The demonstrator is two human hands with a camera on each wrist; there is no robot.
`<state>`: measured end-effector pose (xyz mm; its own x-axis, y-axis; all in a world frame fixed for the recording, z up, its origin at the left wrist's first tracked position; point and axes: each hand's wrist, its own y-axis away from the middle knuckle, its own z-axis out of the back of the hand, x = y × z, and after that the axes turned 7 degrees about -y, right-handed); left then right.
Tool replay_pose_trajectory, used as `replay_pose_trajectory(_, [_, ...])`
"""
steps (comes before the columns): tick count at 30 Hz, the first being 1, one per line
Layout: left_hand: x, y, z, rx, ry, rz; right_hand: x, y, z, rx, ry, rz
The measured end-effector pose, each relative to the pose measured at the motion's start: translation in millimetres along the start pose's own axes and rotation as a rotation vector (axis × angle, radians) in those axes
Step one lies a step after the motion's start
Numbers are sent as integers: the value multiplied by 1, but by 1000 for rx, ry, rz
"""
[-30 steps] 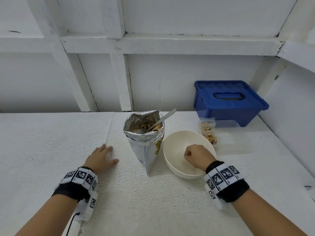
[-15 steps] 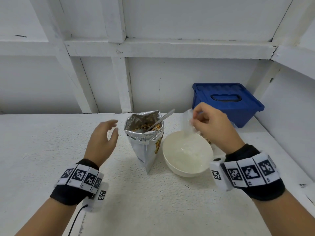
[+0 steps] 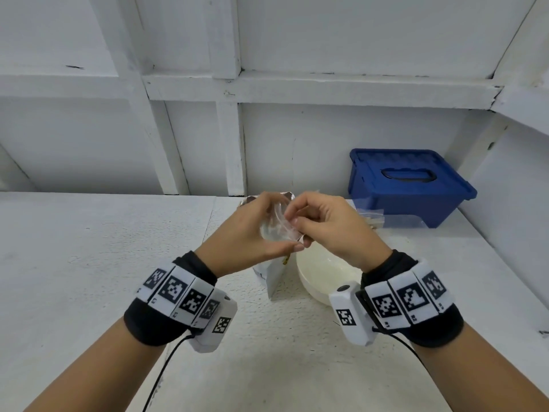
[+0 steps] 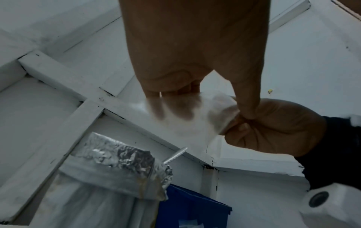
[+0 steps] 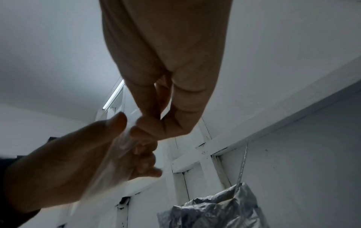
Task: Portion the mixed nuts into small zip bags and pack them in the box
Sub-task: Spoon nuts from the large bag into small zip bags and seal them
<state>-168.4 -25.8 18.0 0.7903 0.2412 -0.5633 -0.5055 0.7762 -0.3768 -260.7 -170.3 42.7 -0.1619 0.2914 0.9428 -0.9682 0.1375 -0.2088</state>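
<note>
Both hands meet above the table and hold one small clear zip bag (image 3: 277, 226), which looks empty. My left hand (image 3: 252, 230) cups it, fingers behind and thumb in front (image 4: 187, 117). My right hand (image 3: 320, 224) pinches the bag's top edge between thumb and forefinger (image 5: 126, 135). Behind and below the hands stands the open foil bag of mixed nuts (image 3: 274, 278), mostly hidden in the head view; its rim (image 4: 117, 166) and a spoon handle (image 4: 175, 155) show in the left wrist view. The closed blue box (image 3: 407, 185) sits at the back right.
A cream bowl (image 3: 323, 272) stands right of the foil bag, under my right wrist. A filled zip bag (image 3: 372, 218) lies partly hidden in front of the blue box. White walls with beams close off the back and right.
My right hand lifted a clear zip bag out of the bowl and brought it to the middle. My left hand rose from the table and took hold of the bag too.
</note>
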Motion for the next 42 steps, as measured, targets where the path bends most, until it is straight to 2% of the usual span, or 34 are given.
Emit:
replay_pose_trajectory(3, [-1,4,0,-3,26,25,-1,0,-2,34,116,25])
replay_pose_trajectory(16, [13,19,-2,-83,-40,41,-10,-4,-12,31,136,-2])
replay_pose_trajectory(18, [17,22,2,-101,-41,83,-11,-4,-9,-31,169,10])
replay_pose_trajectory(20, [24,25,7,-108,-35,156,-13,-7,-2,-188,229,3])
replay_pose_trajectory(23, [41,28,13,-153,-2,281,-24,-15,11,-381,238,-105])
replay_pose_trajectory(26, [53,26,15,-171,18,358,-38,-27,15,-337,193,-320])
replay_pose_trajectory(28, [56,22,14,-165,30,379,-49,-36,13,-275,100,-393])
replay_pose_trajectory(31, [57,18,12,-146,47,393,-58,-45,6,-337,10,-278])
replay_pose_trajectory(33, [58,15,9,-142,63,393,-56,-48,5,-338,100,-180])
replay_pose_trajectory(36, [61,13,7,-142,81,391,-45,-48,3,-255,175,-41])
replay_pose_trajectory(40, [63,10,5,-124,86,382,-38,-45,7,-243,459,256])
replay_pose_trajectory(42, [65,9,4,-110,86,381,-41,-47,8,-204,537,315])
